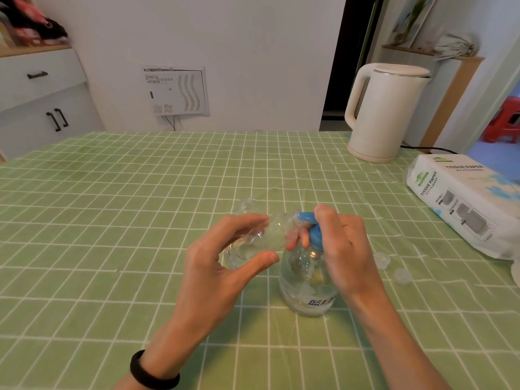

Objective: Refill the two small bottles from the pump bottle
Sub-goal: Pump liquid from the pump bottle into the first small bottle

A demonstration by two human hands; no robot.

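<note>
A clear pump bottle (308, 288) with a blue pump head (311, 229) stands on the green checked tablecloth (112, 220). My right hand (340, 249) grips the pump head, one finger on top of it. My left hand (222, 266) holds a small clear bottle (267, 235) tilted on its side, its open mouth against the blue spout. A second small clear bottle (247, 205) stands upright and open just behind my left hand, mostly hidden by it. Two clear caps (381, 260) (402, 275) lie to the right of the pump bottle.
A white electric kettle (385, 111) stands at the table's back right, its cord trailing right. A pack of tissue paper (461, 204) lies along the right edge. White cabinets (42, 94) stand beyond the table's left corner.
</note>
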